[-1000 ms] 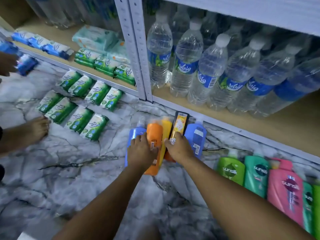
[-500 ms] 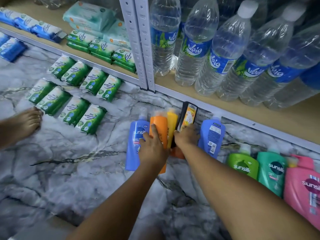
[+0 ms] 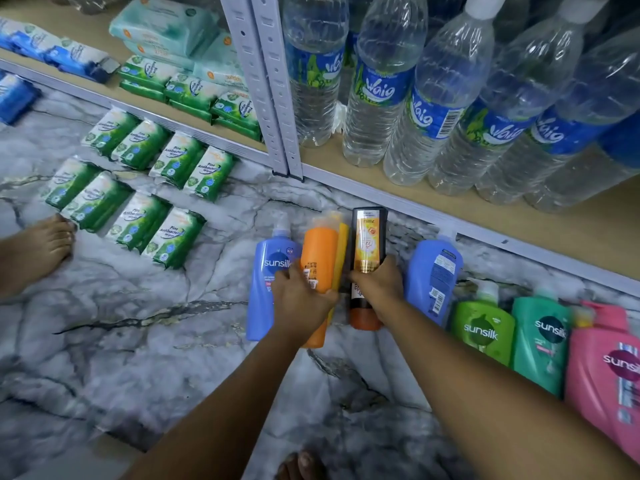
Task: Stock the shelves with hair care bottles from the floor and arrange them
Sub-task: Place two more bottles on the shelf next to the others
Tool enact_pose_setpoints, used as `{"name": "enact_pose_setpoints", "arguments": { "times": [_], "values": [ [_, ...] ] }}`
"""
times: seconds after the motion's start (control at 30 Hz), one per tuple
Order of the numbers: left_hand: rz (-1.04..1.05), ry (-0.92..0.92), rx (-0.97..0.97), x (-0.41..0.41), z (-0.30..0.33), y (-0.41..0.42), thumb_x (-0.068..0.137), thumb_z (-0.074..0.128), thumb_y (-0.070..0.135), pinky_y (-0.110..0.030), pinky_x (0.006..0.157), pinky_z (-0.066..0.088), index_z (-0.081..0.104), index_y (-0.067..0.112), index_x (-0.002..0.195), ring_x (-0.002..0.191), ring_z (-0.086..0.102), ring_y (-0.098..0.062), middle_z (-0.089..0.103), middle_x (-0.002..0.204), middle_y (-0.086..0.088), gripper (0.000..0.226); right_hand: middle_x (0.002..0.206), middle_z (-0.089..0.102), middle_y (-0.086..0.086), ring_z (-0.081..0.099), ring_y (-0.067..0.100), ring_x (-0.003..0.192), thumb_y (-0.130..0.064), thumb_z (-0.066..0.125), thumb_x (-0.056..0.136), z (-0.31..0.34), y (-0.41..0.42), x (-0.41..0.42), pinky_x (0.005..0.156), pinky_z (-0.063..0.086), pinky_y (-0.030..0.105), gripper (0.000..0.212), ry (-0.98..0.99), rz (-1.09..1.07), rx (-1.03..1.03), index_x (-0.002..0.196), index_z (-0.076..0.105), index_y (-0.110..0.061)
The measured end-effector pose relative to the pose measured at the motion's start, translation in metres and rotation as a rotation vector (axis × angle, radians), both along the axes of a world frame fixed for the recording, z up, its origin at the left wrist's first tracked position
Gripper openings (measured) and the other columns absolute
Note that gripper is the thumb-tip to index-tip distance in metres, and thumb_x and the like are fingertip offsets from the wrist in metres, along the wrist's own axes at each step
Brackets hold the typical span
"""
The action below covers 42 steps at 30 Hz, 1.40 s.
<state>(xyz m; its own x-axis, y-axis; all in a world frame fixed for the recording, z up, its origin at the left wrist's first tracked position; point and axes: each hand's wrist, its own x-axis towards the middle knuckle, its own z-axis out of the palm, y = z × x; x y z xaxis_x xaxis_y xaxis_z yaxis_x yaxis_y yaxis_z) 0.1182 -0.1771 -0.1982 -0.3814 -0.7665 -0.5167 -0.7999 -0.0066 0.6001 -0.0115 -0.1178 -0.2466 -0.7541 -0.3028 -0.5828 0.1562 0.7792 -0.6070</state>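
Several hair care bottles lie on the marble floor before the bottom shelf. My left hand grips an orange bottle, with a yellow bottle tucked against it. My right hand grips a black-and-orange bottle. A blue Sunsilk bottle lies left of my left hand. Another blue bottle lies label-down right of my right hand. Further right lie a green bottle, a teal bottle and a pink bottle.
Large water bottles fill the shelf above the hair bottles. Green wipes packs lie in rows on the floor at left, with more on the left shelf. Another person's bare foot rests at far left. A toe shows at the bottom.
The camera has moved closer and lower. My right hand has slid down the black-and-orange bottle and drawn it apart from the yellow one. My left hand stays on the orange bottle.
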Motion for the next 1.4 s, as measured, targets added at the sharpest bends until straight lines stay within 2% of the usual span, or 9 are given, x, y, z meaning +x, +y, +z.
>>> {"name": "enact_pose_setpoints", "arguments": {
  "times": [0.2, 0.33, 0.43, 0.57, 0.7, 0.9, 1.1, 1.3, 1.4],
  "values": [
    [0.031, 0.100, 0.087, 0.007, 0.003, 0.011, 0.066, 0.068, 0.036, -0.034, 0.075, 0.047, 0.048, 0.020, 0.109, 0.090, 0.054, -0.018, 0.053, 0.096, -0.002, 0.050, 0.099, 0.058, 0.000, 0.060, 0.018, 0.087, -0.021, 0.078, 0.072, 0.020, 0.025, 0.009, 0.065, 0.046, 0.028, 0.051, 0.004, 0.049, -0.187, 0.110, 0.045, -0.013],
    [0.068, 0.175, 0.162, 0.009, 0.018, 0.016, 0.082, 0.067, 0.014, -0.012, 0.058, 0.037, 0.040, 0.023, 0.119, 0.077, 0.052, 0.001, 0.051, 0.090, 0.014, 0.046, 0.097, 0.059, -0.004, 0.059, 0.011, 0.085, -0.018, 0.077, 0.074, 0.037, 0.043, 0.014, 0.064, 0.043, 0.020, 0.047, 0.045, 0.071, -0.260, 0.109, 0.046, -0.018],
    [0.091, 0.224, 0.196, 0.008, 0.037, 0.018, 0.087, 0.062, 0.015, -0.019, 0.068, 0.041, 0.031, 0.017, 0.138, 0.087, 0.051, -0.005, 0.050, 0.106, 0.008, 0.059, 0.095, 0.057, -0.007, 0.058, 0.011, 0.084, -0.019, 0.076, 0.076, 0.057, 0.054, 0.014, 0.069, 0.045, 0.025, 0.046, 0.048, 0.093, -0.260, 0.108, 0.042, -0.023],
    [0.118, 0.244, 0.215, 0.007, 0.083, 0.026, 0.089, 0.059, 0.016, -0.025, 0.080, 0.040, 0.027, 0.018, 0.141, 0.092, 0.052, -0.008, 0.052, 0.118, 0.001, 0.061, 0.089, 0.057, -0.008, 0.057, 0.007, 0.077, -0.024, 0.075, 0.078, 0.104, 0.067, 0.013, 0.061, 0.043, 0.022, 0.042, 0.044, 0.146, -0.222, 0.107, 0.044, -0.017],
    [0.093, 0.268, 0.197, 0.004, 0.156, 0.043, 0.089, 0.061, 0.015, -0.004, 0.062, 0.036, 0.024, 0.019, 0.144, 0.078, 0.047, 0.011, 0.045, 0.095, 0.025, 0.066, 0.093, 0.062, -0.002, 0.060, 0.012, 0.079, -0.031, 0.073, 0.080, 0.178, 0.085, 0.013, 0.063, 0.048, 0.028, 0.039, 0.036, 0.130, -0.198, 0.105, 0.048, -0.016],
    [0.062, 0.299, 0.210, 0.009, 0.288, 0.067, 0.087, 0.063, 0.012, -0.015, 0.071, 0.041, 0.023, 0.022, 0.145, 0.085, 0.050, 0.008, 0.044, 0.098, 0.027, 0.071, 0.097, 0.063, 0.001, 0.061, 0.017, 0.083, -0.030, 0.075, 0.078, 0.317, 0.118, 0.012, 0.064, 0.046, 0.028, 0.040, 0.029, 0.101, -0.173, 0.104, 0.049, -0.013],
    [0.027, 0.310, 0.195, 0.005, 0.442, 0.097, 0.081, 0.067, 0.027, -0.038, 0.087, 0.048, 0.019, 0.025, 0.148, 0.097, 0.057, -0.011, 0.051, 0.115, 0.009, 0.082, 0.095, 0.063, 0.000, 0.062, 0.015, 0.081, -0.029, 0.074, 0.078, 0.469, 0.159, 0.008, 0.067, 0.050, 0.032, 0.038, -0.002, 0.085, -0.177, 0.102, 0.049, -0.015],
    [-0.019, 0.293, 0.150, -0.011, 0.564, 0.141, 0.086, 0.064, 0.017, -0.017, 0.067, 0.042, 0.020, 0.020, 0.148, 0.093, 0.056, -0.010, 0.051, 0.125, -0.002, 0.077, 0.092, 0.062, -0.004, 0.061, 0.007, 0.079, -0.030, 0.074, 0.079, 0.603, 0.204, -0.006, 0.062, 0.047, 0.025, 0.037, 0.013, 0.060, -0.227, 0.104, 0.050, -0.016],
    [-0.036, 0.298, 0.126, -0.024, 0.612, 0.166, 0.086, 0.064, 0.021, -0.017, 0.070, 0.044, 0.020, 0.023, 0.147, 0.097, 0.057, -0.011, 0.051, 0.127, -0.002, 0.075, 0.090, 0.061, -0.009, 0.058, 0.000, 0.077, -0.030, 0.074, 0.079, 0.655, 0.230, -0.017, 0.058, 0.042, 0.018, 0.036, 0.042, 0.047, -0.259, 0.103, 0.050, -0.019]
  ]
}}
